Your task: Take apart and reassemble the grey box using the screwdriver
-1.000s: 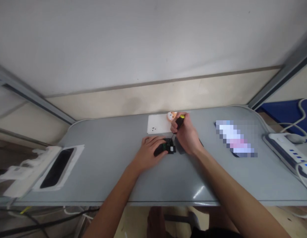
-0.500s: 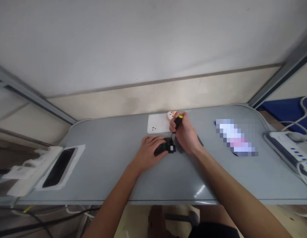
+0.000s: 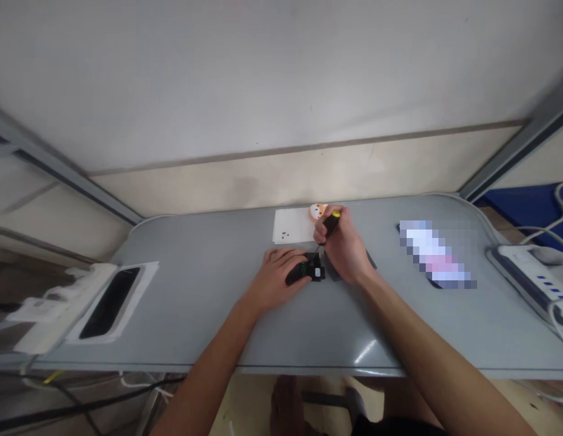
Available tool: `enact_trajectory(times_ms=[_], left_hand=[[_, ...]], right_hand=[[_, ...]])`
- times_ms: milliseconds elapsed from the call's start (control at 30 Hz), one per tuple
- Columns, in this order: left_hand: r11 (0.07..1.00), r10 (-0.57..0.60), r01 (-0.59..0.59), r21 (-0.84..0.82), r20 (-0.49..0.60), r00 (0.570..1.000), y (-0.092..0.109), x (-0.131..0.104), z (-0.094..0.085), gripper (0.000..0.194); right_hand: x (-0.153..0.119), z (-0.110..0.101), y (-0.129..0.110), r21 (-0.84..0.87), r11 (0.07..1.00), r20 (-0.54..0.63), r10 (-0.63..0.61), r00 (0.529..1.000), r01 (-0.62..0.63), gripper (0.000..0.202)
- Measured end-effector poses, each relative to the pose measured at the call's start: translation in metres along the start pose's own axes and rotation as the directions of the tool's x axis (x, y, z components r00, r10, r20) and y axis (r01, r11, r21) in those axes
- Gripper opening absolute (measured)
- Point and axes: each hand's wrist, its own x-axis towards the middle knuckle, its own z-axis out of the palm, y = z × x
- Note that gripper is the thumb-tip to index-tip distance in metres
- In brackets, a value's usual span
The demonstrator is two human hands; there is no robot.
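My left hand [image 3: 277,280] is closed around a black device [image 3: 316,272], perhaps an opened computer mouse, pressing it on the desk. Green board parts and a small pale square show on the device beside my thumb. My right hand [image 3: 349,251] grips a screwdriver [image 3: 333,221] with a black handle and yellow end. Its thin shaft slants down to the device's far edge; exactly where the tip rests is too small to tell. Under and beside my right hand lies a dark flat piece [image 3: 370,260], mostly hidden.
Beyond my hands is white paper [image 3: 290,223] bearing several small dark bits [image 3: 285,234], perhaps screws, and an orange-and-white animal-face item [image 3: 316,212]. A pixelated phone [image 3: 436,254] lies right, near a power strip [image 3: 522,278]. A black phone-like slab [image 3: 111,303] is left.
The camera view has shifted slightly, so the scene sits a little further right. Both hands keep their holds on the device and screwdriver.
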Motion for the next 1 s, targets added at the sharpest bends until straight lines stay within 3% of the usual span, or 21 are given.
enact_trajectory(times_ms=[433,600,800,1000], left_hand=[[1.000,-0.008,0.008,0.006,-0.008,1.000,0.0003,-0.0006,0.0002,0.030],[1.000,0.010,-0.010,0.015,-0.013,1.000,-0.0014,-0.0011,0.0017,0.030],[1.000,0.009,-0.009,0.027,-0.006,1.000,-0.0002,-0.0013,0.0009,0.029],[0.999,0.020,-0.020,0.036,-0.012,1.000,-0.0003,-0.0012,0.0013,0.030]], right_hand=[[-0.0014,-0.0014,0.0001,-0.025,0.999,0.009,0.033,0.999,-0.032,0.039],[-0.0004,-0.0035,0.0024,-0.041,0.999,0.009,-0.020,1.000,0.020,0.039],[-0.0017,-0.0013,0.0033,-0.067,0.997,0.007,0.025,1.000,-0.024,0.041],[-0.0017,-0.0003,0.0008,-0.094,0.995,-0.004,-0.017,1.000,0.017,0.041]])
